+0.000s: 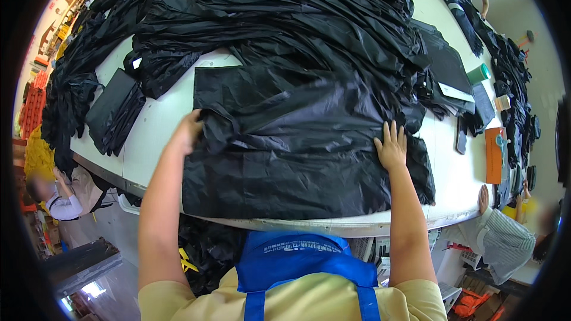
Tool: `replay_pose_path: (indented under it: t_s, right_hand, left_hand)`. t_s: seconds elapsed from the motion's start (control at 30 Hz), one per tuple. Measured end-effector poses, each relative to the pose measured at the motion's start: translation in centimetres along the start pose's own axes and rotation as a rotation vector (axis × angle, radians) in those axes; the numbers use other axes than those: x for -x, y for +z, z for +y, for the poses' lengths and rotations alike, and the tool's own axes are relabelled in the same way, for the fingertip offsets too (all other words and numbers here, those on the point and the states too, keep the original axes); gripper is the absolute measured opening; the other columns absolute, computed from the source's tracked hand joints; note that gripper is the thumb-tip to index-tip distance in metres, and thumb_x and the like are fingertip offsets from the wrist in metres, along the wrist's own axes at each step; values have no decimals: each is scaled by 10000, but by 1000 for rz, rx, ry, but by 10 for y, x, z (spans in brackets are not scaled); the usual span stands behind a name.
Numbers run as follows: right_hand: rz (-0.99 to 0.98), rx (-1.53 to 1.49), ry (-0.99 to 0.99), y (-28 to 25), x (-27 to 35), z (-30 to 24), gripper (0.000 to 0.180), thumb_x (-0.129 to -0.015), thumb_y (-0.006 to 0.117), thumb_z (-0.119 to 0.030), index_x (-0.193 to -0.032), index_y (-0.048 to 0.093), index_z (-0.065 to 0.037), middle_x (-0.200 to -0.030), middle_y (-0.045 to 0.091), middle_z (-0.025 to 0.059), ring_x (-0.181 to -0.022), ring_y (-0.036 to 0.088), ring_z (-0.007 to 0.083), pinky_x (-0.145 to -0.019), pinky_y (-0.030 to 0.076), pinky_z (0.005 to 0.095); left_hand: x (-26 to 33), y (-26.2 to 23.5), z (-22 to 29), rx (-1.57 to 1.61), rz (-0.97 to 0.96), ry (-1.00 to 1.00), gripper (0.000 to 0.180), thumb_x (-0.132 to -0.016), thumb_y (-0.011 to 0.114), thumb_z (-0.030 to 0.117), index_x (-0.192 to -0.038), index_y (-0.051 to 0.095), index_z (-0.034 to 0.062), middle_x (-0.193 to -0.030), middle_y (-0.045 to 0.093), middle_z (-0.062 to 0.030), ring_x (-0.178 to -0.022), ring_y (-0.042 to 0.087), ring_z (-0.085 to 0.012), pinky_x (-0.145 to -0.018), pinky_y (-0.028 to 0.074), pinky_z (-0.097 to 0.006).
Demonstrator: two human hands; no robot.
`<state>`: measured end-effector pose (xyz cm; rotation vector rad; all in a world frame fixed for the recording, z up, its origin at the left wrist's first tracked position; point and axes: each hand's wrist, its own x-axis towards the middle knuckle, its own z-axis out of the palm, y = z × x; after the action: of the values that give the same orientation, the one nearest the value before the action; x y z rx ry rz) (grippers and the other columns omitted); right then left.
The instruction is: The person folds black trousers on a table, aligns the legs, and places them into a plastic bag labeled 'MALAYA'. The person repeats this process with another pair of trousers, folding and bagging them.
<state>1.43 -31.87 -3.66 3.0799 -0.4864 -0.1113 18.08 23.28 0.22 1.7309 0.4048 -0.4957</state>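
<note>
A: What is the left hand (191, 131) doing?

B: Its fingers are curled onto the left edge of a black fabric panel (291, 184), gripping a bunched fold there

A: And the right hand (391, 145)?

B: Not gripping anything; it lies spread, palm down, near the panel's right side, fingers pointing away from the body

A: Where does the panel sit?

B: On the white table (154, 142), right in front of the blue apron (297, 258), its near edge along the table's near rim. The upper layer is creased and bunched toward the left hand

A: What lies beyond it?

B: A big heap of black fabric (279, 18), piled in long folds, and it's hard to tell where the two part. A folded black bundle (116, 110) rests to the left

A: And over on the right?

B: A dark phone (461, 135) lies flat near an orange box (493, 156), with a green cylinder (479, 73) farther up. Nearer, a co-worker's hand (483, 199) touches the table's edge
</note>
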Motion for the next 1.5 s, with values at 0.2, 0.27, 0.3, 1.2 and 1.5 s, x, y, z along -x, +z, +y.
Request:
replay_pose_path:
  t_s: [0.2, 0.27, 0.3, 1.2, 1.5]
  right_hand:
    - [52, -104, 123, -22, -27, -27, 599, -875, 580, -398, -1368, 439, -89, -1410, 427, 151, -1289, 394, 370, -1069, 299, 469]
    - [336, -305, -105, -57, -58, -59, 542, -865, 602, -223, -1362, 437, -81, -1357, 471, 144, -1256, 425, 349, -1043, 333, 441]
    - [475, -391, -253, -69, -77, -73, 526, -865, 594, -169, -1359, 438, -81, -1345, 480, 141, -1254, 428, 338, -1039, 340, 432]
    - [605, -532, -42, 28, -155, -78, 157, -906, 552, -109, -846, 568, 35, -993, 554, 181, -915, 521, 351, -836, 416, 410]
    - [299, -326, 148, -14, -138, -70, 210, -946, 524, -180, -894, 532, 23, -895, 577, 249, -860, 538, 424, -764, 442, 483]
  left_hand:
    - [-26, 20, 6, -103, 275, -80, 283, -944, 435, 166, -1206, 531, 114, -1011, 610, -121, -771, 590, -234, -554, 510, -394]
    - [-24, 33, 14, -223, 209, -89, 267, -959, 461, 204, -1200, 524, 109, -1009, 611, -136, -750, 567, -235, -532, 484, -387]
    - [-22, 34, 21, -232, 143, -95, 263, -964, 473, 210, -1203, 521, 110, -1018, 612, -144, -742, 557, -237, -529, 472, -381]
    - [-77, 49, 24, 65, 208, 282, 201, -947, 546, 196, -1081, 589, 54, -1020, 632, -89, -928, 589, -170, -829, 459, -318]
    - [-126, 36, 34, -208, 300, 568, 350, -970, 534, 337, -963, 584, -10, -740, 540, -33, -713, 453, -104, -694, 417, -248]
